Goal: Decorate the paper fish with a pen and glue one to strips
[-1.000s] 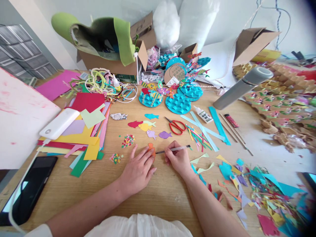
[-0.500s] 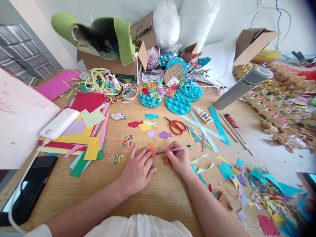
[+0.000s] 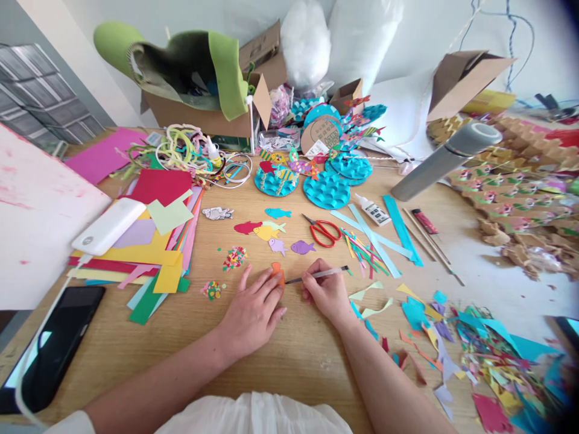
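Your left hand (image 3: 253,310) lay palm down on the wooden table (image 3: 312,383). Its fingers were a bit wide apart, and some of them pressed on the orange paper fish (image 3: 276,271). The fish was right in front of you, between your two hands, and its tail stuck out past your fingers and pointed away from you. Your right hand (image 3: 323,290) had its thumb and fingers pinched around a gray pen (image 3: 326,272). The dark tip pointed left, just beside the fish's edge, but it was too small for me to tell if it touched. Past your hands lay more paper fish: a purple fish (image 3: 303,247) and a lilac fish (image 3: 277,246) near each other, a yellow fish (image 3: 263,233) bunched up with a red fish (image 3: 246,227), and a blue fish (image 3: 277,213) farther back. Little heaps of paper dots (image 3: 235,258) lay to the left of your left fingers. Scissors (image 3: 313,223) with red handles lay beyond your right hand, and light blue paper strips (image 3: 388,260) were to the right of them. Cut paper scraps (image 3: 447,366) lay messily to the right of your right arm.
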